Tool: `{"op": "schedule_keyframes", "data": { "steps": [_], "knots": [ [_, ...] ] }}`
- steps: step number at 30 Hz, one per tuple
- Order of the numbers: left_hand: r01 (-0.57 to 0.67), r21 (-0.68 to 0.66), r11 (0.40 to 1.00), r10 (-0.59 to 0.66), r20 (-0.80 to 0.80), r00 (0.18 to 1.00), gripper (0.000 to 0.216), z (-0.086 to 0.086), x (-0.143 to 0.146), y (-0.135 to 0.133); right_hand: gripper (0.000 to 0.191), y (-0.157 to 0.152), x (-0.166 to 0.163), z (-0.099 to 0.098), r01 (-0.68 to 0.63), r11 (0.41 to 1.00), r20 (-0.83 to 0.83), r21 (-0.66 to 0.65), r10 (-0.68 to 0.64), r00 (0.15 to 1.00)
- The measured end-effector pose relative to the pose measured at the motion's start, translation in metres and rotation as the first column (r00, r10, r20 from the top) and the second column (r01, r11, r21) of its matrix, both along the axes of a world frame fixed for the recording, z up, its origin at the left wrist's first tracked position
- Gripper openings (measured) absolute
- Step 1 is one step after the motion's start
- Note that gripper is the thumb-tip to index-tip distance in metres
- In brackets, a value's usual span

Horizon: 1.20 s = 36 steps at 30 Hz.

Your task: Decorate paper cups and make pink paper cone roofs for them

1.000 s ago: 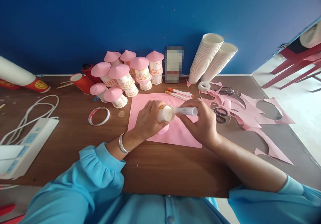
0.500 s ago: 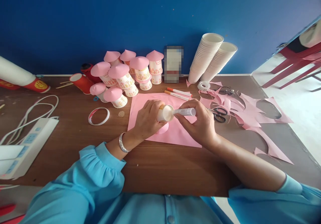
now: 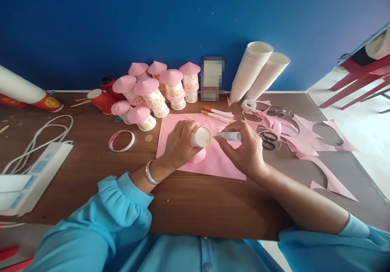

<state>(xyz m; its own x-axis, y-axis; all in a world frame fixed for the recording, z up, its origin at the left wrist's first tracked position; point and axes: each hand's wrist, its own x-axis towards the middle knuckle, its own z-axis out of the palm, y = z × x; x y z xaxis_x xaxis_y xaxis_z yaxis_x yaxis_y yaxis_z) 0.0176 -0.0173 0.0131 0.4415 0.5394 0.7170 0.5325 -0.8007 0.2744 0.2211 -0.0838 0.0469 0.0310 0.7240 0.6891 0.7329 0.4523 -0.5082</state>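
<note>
My left hand (image 3: 182,142) is wrapped round a small white paper cup (image 3: 201,137) with an orange pattern on its side. The cup is tilted, its round white end facing right. Under it a pink paper cone (image 3: 198,156) shows in part, on a pink paper sheet (image 3: 225,162). Between the fingers of my right hand (image 3: 243,148) is a white glue pen (image 3: 230,136), its narrow tip pointing left, a small gap from the cup's rim. Behind my hands lie two markers (image 3: 217,115) with orange and red ends.
Several pink-roofed cup houses (image 3: 146,87) stand at the back left. Two tall paper cup stacks (image 3: 251,70) lean by the wall, with a tape roll (image 3: 248,105) before them. Scissors (image 3: 268,140) and pink scraps (image 3: 307,138) lie right; a tape ring (image 3: 121,141) and power strip (image 3: 39,174) left.
My right hand has drawn the glue pen slightly right, so its tip has come away from the cup's rim. My left hand keeps the cup almost where it was.
</note>
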Motion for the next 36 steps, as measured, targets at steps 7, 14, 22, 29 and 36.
{"op": "schedule_keyframes", "data": {
  "steps": [7,14,22,29,36],
  "knots": [
    [-0.015,-0.002,1.0,0.015,-0.023,1.0,0.063,-0.003,-0.001,0.001,0.02,-0.004,-0.006,0.002,-0.079,0.997,-0.099,-0.003,0.079,0.992],
    [0.014,-0.055,0.998,-0.013,0.03,0.999,0.05,-0.002,-0.001,0.003,0.022,0.002,-0.001,-0.001,-0.016,0.998,-0.096,-0.068,0.01,0.995],
    [-0.006,-0.01,1.0,0.006,-0.02,1.0,0.046,-0.002,-0.002,0.005,0.023,-0.004,-0.008,0.0,-0.076,0.997,-0.072,-0.028,0.073,0.995],
    [0.0,-0.06,0.998,0.003,0.045,0.999,0.063,-0.003,-0.001,0.004,0.023,0.006,0.0,-0.008,-0.055,0.984,-0.238,-0.17,0.013,0.971],
    [0.01,-0.076,0.997,-0.012,-0.027,1.0,0.057,-0.004,0.0,0.002,0.022,0.0,-0.005,-0.005,-0.098,0.992,-0.288,-0.083,0.071,0.955]
  ]
}}
